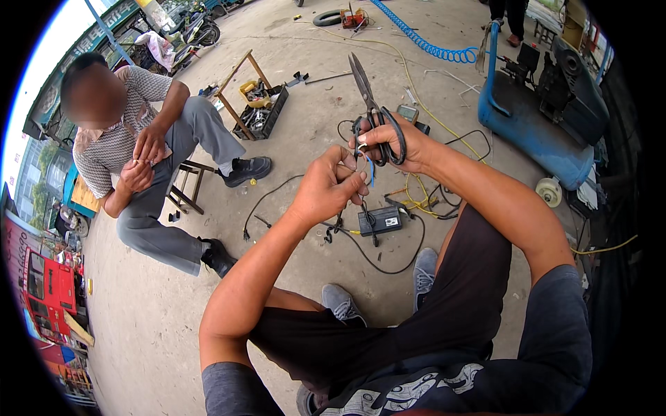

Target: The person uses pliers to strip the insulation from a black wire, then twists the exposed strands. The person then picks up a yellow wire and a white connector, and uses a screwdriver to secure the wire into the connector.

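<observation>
My left hand point(326, 186) is closed, thumb and fingers pinching a thin cable with stripped ends. A blue wire point(372, 173) and a white wire end stick out between my two hands. My right hand point(406, 144) is wrapped round the black handles of a pair of scissors point(365, 84), whose blades point up and away. Its fingertips also reach a small black piece at the cable; whether they grip it is unclear. Below my hands, a black power adapter point(381, 220) lies on the ground among black cords. Beyond my right hand sits a small meter point(408, 113) with a screen.
At left a person point(132, 132) sits on a wooden stool point(189, 187), hands together. A black crate point(262, 119) of tools stands by a wooden frame point(232, 93). A blue air compressor point(534, 139) is at right. Yellow cable point(416, 90) and a coiled blue hose point(430, 45) cross the concrete.
</observation>
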`<action>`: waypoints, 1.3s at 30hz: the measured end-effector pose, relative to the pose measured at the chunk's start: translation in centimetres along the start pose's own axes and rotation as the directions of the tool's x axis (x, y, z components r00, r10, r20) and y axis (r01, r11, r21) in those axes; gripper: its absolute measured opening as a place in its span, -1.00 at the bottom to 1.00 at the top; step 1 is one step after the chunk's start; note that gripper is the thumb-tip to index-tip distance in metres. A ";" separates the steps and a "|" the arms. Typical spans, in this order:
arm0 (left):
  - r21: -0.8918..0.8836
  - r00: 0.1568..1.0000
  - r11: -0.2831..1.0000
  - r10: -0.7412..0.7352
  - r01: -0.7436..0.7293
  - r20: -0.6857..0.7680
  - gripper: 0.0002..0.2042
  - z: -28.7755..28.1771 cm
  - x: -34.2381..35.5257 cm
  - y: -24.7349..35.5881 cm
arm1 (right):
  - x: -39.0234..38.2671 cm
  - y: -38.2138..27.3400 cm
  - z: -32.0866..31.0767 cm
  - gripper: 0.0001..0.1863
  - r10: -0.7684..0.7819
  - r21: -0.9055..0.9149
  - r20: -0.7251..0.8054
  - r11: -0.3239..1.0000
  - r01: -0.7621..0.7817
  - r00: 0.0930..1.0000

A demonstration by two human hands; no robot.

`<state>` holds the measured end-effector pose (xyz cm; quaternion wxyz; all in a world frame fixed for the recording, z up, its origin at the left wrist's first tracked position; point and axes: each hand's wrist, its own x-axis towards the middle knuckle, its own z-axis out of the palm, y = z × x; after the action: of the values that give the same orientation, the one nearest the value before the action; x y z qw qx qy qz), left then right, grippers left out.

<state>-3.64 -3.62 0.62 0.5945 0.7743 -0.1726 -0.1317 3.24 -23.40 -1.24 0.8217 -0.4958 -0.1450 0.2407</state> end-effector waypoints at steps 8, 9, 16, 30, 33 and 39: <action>0.005 0.999 1.000 0.008 -0.009 0.034 -0.85 -0.6 0.1 -0.5 | -0.3 -0.3 0.2 -0.74 0.005 0.012 -0.029 1.000 -0.005 1.000; -0.011 0.999 1.000 0.008 -0.008 0.035 -0.85 -0.6 0.1 -0.6 | -0.3 -0.3 0.2 -0.74 0.002 0.013 -0.037 1.000 -0.001 0.999; -0.094 0.999 0.995 0.036 -0.035 0.003 -0.89 -1.4 0.1 -0.9 | -0.2 -0.2 -0.2 -0.77 -0.018 0.014 -0.049 1.000 0.018 0.999; -0.132 0.996 0.988 0.073 -0.078 -0.045 -0.83 -2.3 0.2 -1.3 | -0.1 -0.1 0.0 -0.85 0.021 -0.010 -0.093 1.000 -0.022 0.995; -0.128 0.991 0.983 0.133 -0.133 -0.008 -0.81 -2.4 0.2 -1.3 | -0.3 -0.3 0.2 -0.85 0.053 -0.021 -0.071 0.998 -0.054 0.996; -0.167 0.975 0.964 0.191 -0.207 -0.110 -0.82 -1.4 0.2 -0.5 | -0.4 -0.1 0.4 -0.81 0.114 -0.062 -0.064 0.991 -0.118 0.991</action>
<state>-2.85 -2.32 0.48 0.6787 0.7022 -0.2093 -0.0498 2.79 -23.39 -0.97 0.7936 -0.5372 -0.0989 0.2680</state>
